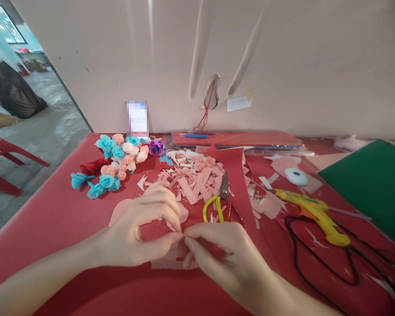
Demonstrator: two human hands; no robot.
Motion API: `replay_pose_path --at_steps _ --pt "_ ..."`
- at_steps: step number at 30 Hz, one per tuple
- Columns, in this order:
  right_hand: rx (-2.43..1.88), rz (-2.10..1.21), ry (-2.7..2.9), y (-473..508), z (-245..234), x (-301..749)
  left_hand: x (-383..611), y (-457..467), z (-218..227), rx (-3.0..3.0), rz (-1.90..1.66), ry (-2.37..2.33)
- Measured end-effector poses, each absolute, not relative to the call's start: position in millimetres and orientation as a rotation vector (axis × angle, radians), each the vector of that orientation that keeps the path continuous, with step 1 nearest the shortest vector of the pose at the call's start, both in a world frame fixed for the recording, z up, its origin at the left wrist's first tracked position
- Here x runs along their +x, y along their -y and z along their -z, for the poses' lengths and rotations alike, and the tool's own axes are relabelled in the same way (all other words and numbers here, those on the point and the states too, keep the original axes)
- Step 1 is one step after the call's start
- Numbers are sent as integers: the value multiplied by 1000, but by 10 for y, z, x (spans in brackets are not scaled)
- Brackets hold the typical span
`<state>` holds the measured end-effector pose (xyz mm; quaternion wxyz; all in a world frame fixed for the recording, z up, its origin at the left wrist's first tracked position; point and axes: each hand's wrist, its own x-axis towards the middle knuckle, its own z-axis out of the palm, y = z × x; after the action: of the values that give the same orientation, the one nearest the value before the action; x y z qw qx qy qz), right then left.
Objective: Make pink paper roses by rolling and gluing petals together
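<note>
My left hand (148, 228) and my right hand (224, 250) meet fingertip to fingertip over the red table. Both are closed in a pinch, and whatever lies between the fingertips is too small to make out. Beneath and behind the hands are pink paper pieces (121, 211), partly covered by my fingers. Just beyond my right hand lie scissors with yellow handles (220, 208), their dark blades pointing away. A heap of pink paper scraps (197, 177) spreads behind them.
Paper flowers (118, 162) in blue, pink, red and purple cluster at the back left, near an upright phone (137, 118). On the right are a yellow glue gun (316, 213) with a black cord, a white round object (296, 176) and a green sheet (371, 184). A red stool (6, 162) stands left.
</note>
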<state>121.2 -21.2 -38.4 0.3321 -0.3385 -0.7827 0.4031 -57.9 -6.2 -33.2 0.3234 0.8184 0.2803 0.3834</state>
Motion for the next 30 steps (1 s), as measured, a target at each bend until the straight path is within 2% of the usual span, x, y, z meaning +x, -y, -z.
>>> replay_pose_path --at_steps 14,30 --pt "-853 -412 2079 265 449 1220 -555 89 457 2066 -1069 -739" --pt "-882 -320 2099 226 449 1240 -572 61 470 2157 -1092 -834"
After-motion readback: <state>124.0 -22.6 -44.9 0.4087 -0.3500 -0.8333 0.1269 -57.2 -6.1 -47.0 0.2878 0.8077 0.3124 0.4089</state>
